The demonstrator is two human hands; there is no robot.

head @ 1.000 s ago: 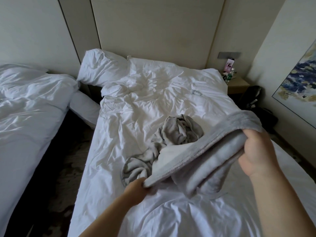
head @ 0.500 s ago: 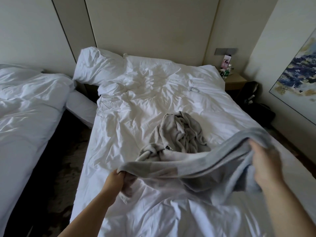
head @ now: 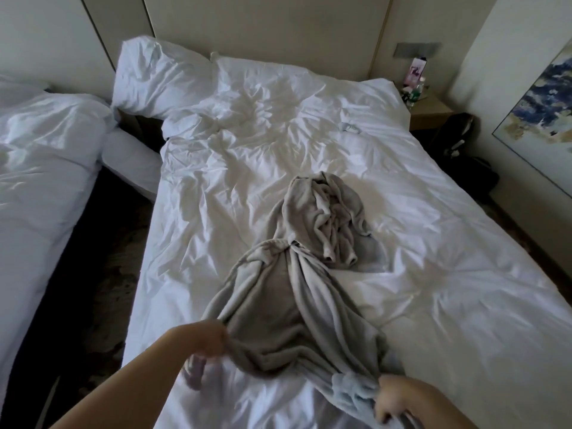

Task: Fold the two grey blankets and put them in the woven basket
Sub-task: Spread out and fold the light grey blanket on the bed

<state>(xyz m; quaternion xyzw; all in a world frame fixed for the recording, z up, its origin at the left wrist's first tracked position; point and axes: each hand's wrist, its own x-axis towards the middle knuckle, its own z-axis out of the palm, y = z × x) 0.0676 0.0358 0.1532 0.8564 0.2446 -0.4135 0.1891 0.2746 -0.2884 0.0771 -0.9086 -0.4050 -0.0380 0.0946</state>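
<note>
A grey blanket [head: 288, 311] lies stretched along the white bed [head: 448, 249], running from its near edge toward the middle. My left hand [head: 210, 339] grips its near left corner. My right hand [head: 399, 400] grips its near right corner, low at the frame's bottom. A second grey blanket [head: 331, 218] sits crumpled in a heap just beyond the first, and the two touch. No woven basket is in view.
A second white bed [head: 43, 168] stands to the left across a dark floor gap [head: 93, 274]. Pillows [head: 161, 78] lie at the headboard. A wooden nightstand [head: 433, 111] with small items and a dark bag [head: 461, 140] sit at the right, below a wall painting [head: 541, 113].
The blanket, held up in the air before, has come down onto the bed and been drawn toward me. Both hands have dropped low and near, still gripping its corners.
</note>
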